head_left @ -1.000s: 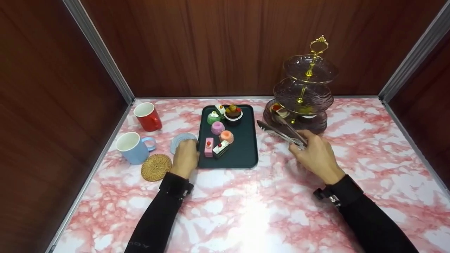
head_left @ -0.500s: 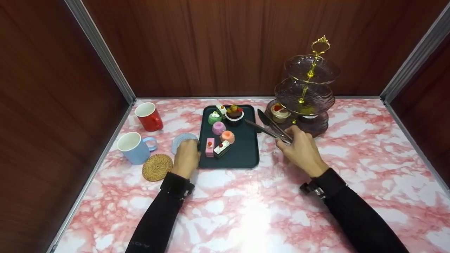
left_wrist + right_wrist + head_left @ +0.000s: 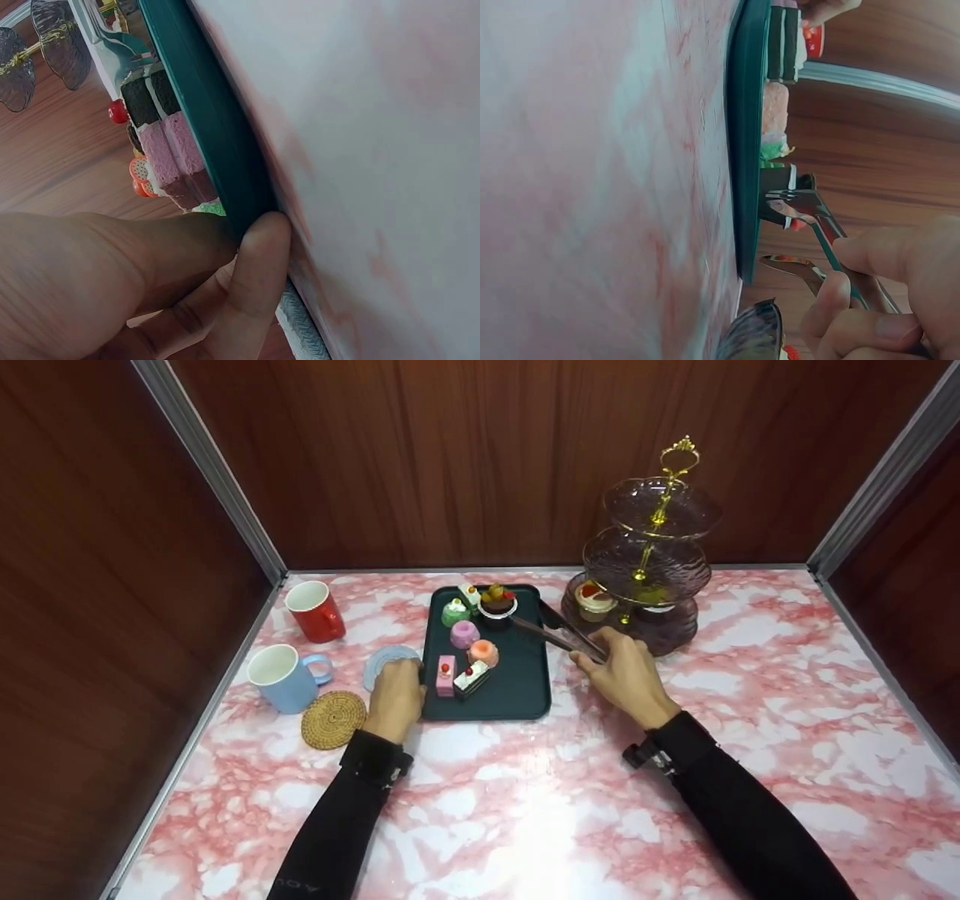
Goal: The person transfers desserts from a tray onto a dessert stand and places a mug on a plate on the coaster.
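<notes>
My left hand (image 3: 397, 699) pinches the left edge of a dark green tray (image 3: 521, 686); in the left wrist view thumb and finger meet around its rim (image 3: 214, 112). Metal tongs (image 3: 553, 637) are held in my right hand (image 3: 631, 679), with their arms spread and nothing between the tips. One tip is beside the fruit-topped chocolate cupcake (image 3: 497, 609) at the tray's back; the other is over the tray's right side. Also on the tray are a pink cake slice (image 3: 445, 675), a dark cake slice (image 3: 472, 680), an orange ring cake (image 3: 483, 653), a purple one (image 3: 464, 634) and a green cake (image 3: 455, 613).
Right of the tray stands a three-tier stand (image 3: 646, 566); a red-topped cupcake (image 3: 595, 604) sits on its bottom plate. At left are a red mug (image 3: 319, 615), a blue mug (image 3: 285, 682), a woven coaster (image 3: 334, 720) and a light blue coaster (image 3: 382, 661), partly behind my left hand.
My right hand has moved left with the tongs, from the red-topped cupcake on the stand to the tray's chocolate cupcake. That red-topped cupcake stays on the bottom plate. My left hand stays put.
</notes>
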The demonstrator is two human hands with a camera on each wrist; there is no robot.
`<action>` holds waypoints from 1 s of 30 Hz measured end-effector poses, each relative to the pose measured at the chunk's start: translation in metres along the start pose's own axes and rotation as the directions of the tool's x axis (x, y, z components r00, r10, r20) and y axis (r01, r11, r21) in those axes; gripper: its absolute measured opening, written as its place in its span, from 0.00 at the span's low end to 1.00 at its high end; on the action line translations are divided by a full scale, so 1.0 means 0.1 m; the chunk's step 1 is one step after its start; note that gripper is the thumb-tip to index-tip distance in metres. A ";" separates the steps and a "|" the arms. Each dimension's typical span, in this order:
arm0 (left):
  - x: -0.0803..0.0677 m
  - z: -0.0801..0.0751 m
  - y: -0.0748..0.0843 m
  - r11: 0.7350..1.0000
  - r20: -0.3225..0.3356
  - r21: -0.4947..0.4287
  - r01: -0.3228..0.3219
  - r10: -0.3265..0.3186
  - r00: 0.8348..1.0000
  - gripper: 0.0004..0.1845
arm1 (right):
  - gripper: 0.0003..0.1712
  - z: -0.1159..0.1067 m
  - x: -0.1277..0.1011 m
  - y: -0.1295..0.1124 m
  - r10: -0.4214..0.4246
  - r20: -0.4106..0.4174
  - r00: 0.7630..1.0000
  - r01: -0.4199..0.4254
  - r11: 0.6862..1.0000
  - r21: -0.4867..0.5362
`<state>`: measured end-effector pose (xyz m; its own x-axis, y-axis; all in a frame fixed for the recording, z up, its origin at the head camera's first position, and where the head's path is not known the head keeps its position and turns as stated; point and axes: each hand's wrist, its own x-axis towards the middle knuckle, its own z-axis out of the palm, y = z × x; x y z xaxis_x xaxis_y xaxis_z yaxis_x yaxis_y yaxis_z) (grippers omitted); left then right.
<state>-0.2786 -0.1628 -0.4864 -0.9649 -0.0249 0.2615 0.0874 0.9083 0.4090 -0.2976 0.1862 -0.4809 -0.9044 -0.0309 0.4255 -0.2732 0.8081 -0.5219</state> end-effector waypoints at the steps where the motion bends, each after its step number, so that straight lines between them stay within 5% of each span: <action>1: -0.01 0.00 0.00 1.000 -0.003 0.002 -0.004 0.004 1.000 0.11 | 0.22 0.01 0.01 -0.01 -0.003 0.001 1.000 0.003 1.000 0.000; 30: -0.01 0.01 0.00 1.000 0.005 -0.002 0.000 0.000 1.000 0.10 | 0.25 0.32 0.19 -0.13 0.044 0.044 0.998 -0.046 0.998 0.041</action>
<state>-0.2780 -0.1626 -0.4872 -0.9660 -0.0232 0.2574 0.0877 0.9074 0.4109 -0.3214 0.1561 -0.4900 -0.9292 -0.0213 0.3688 -0.2444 0.7841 -0.5705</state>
